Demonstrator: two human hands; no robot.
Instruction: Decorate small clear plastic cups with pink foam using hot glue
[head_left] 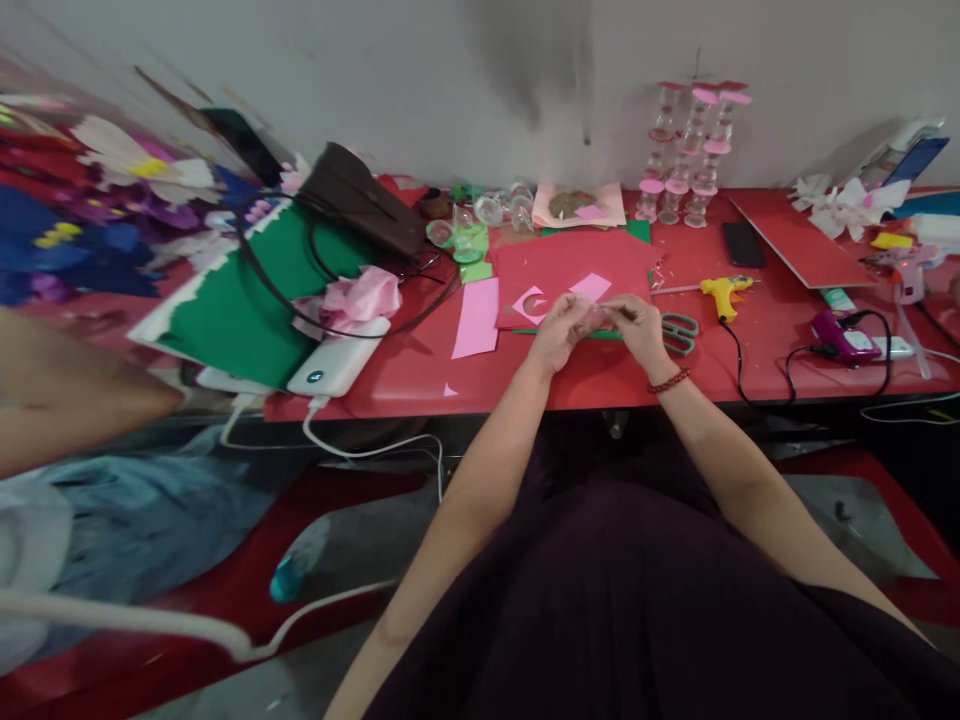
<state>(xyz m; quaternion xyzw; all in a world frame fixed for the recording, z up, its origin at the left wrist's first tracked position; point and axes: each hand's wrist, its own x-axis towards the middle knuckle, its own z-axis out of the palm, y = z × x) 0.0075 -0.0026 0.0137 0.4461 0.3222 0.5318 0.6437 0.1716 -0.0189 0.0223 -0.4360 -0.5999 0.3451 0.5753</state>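
Note:
My left hand (pixel 562 332) and my right hand (pixel 635 325) meet at the table's front half, fingers pinched together. Between the fingertips is something small and pale that I cannot make out. Under and beyond them lies a red foam sheet (pixel 547 262), with a pink piece (pixel 590 287) and a pink scrap with a round hole (pixel 520 309) on top. Grey-handled scissors (pixel 684 322) lie just right of my right hand, partly hidden by it. Farther right is a yellow glue gun (pixel 724 298). A pink strip (pixel 476 322) rests left of the red sheet.
Stacked clear cups with pink discs (pixel 676 170) stand by the wall. More clear cups (pixel 491 210) sit at the back. A phone (pixel 742 245) and purple plug adapter (pixel 847 340) are at right. Leftward are a brown bag (pixel 360 200), white power bank (pixel 341 362) and another person's arm (pixel 67 395).

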